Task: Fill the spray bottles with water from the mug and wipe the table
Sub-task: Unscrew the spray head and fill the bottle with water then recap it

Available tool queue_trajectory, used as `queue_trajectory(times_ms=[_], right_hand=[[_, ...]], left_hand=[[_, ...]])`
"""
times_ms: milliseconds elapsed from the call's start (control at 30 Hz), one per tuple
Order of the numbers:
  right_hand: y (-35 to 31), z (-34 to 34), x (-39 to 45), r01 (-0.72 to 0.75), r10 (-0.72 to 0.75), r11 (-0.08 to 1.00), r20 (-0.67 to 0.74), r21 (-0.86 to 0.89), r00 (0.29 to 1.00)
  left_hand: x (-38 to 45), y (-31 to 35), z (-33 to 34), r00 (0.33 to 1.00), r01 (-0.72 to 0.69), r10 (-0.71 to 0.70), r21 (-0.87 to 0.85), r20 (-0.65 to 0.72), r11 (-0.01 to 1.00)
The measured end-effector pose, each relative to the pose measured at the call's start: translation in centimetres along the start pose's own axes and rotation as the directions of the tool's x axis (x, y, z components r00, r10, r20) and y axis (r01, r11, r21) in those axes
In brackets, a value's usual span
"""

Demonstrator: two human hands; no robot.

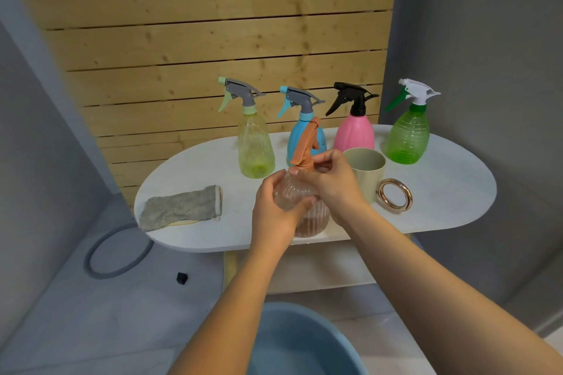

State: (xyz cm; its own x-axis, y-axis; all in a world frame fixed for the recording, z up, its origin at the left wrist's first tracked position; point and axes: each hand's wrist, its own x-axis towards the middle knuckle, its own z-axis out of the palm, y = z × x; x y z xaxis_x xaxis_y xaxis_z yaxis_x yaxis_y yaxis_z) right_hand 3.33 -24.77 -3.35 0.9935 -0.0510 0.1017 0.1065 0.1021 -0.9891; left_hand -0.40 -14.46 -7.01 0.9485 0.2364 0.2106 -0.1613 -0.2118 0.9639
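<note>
A clear ribbed spray bottle (313, 216) with an orange spray head (306, 146) stands at the front of the white oval table (441, 189). My left hand (274, 210) grips the bottle's body. My right hand (329, 179) curls round the neck just under the orange head. Some liquid shows in the bottle's bottom. The beige mug (367, 170) stands right behind my right hand. Behind, in a row, stand a yellow-green bottle (254, 146), a blue bottle (294, 143), a pink bottle (355, 134) and a green bottle (408, 137).
A grey cloth (182, 207) lies on the table's left end. A gold ring (396, 193) lies right of the mug. A blue basin (298, 344) sits on the floor below me. A grey hoop (117, 256) and a small black cube (182, 278) lie on the floor at left.
</note>
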Motion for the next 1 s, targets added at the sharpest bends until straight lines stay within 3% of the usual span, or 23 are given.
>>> queue_trajectory(times_ms=[133,233,367,600,767,1000], right_hand=[[0.1,0.4,-0.3,0.027,-0.027,0.999,0.003,0.041,1.0],[-0.2,0.0,-0.5,0.082,-0.071,0.993,0.12,-0.084,0.99],[-0.8,-1.4,-0.4,0.025,-0.018,0.999,0.236,-0.027,0.972],[-0.3,-0.7,0.1,0.019,-0.011,0.994,0.07,-0.108,0.997],[-0.6,-1.6,0.1,0.038,-0.039,0.999,0.328,0.011,0.944],[-1.0,-1.0,0.3,0.107,-0.079,0.987,0.209,-0.124,0.975]], left_hand=[[0.0,0.2,0.0,1.0,0.004,-0.004,-0.011,0.012,1.0],[0.0,0.1,0.1,1.0,0.012,-0.012,-0.015,0.005,1.0],[0.0,0.1,0.0,1.0,0.027,-0.026,-0.012,0.007,1.0],[0.0,0.3,0.0,1.0,0.022,-0.022,-0.017,0.01,1.0],[-0.1,0.2,0.0,0.999,0.03,-0.03,0.001,0.015,1.0],[0.0,-0.1,0.1,1.0,-0.004,0.005,0.018,-0.008,1.0]])
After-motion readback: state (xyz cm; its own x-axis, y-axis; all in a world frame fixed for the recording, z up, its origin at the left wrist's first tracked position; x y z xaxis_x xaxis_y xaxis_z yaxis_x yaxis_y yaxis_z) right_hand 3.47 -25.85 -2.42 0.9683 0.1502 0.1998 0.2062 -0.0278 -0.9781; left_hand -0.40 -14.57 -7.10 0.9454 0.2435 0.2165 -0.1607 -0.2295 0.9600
